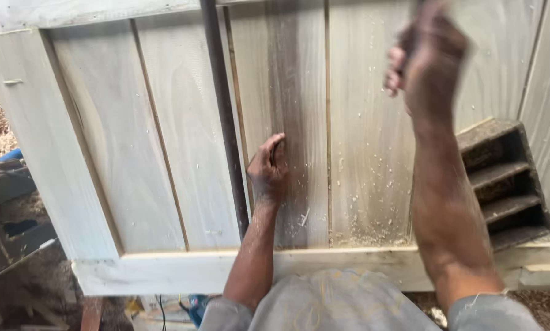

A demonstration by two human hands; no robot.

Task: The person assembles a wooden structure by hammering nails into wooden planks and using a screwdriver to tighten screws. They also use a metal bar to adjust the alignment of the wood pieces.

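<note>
Nearest the camera is the person's grey shirt, flecked with sawdust, both bare forearms rising from it over the work.

The largest thing is the pale wooden door, lying flat and filling almost the whole view. Its near rail runs across the bottom edge, a stile slants down its left side, and several vertical boards fill the frame between them. A louvred vent of dark slats sits at the door's right side, just above the near rail. A dark metal bar lies across the boards from the far edge down toward the near rail, left of centre.

The left hand rests on the board just right of that bar, fingers curled with the tips pressed to the wood; whether it pinches something small I cannot tell. The right hand is raised above the boards near the far edge, right of centre, blurred with motion. It looks closed as if around a dark object, but the blur hides what it is.

Fine shavings and dust are scattered over the boards between the hands and piled along the near rail at the middle, so that part seems already worked. The board under the left hand shows a darker streak, while the left boards look clean and dust-free, seemingly untouched. Beyond the door's left edge lie dark scraps and sawdust on the ground.
</note>
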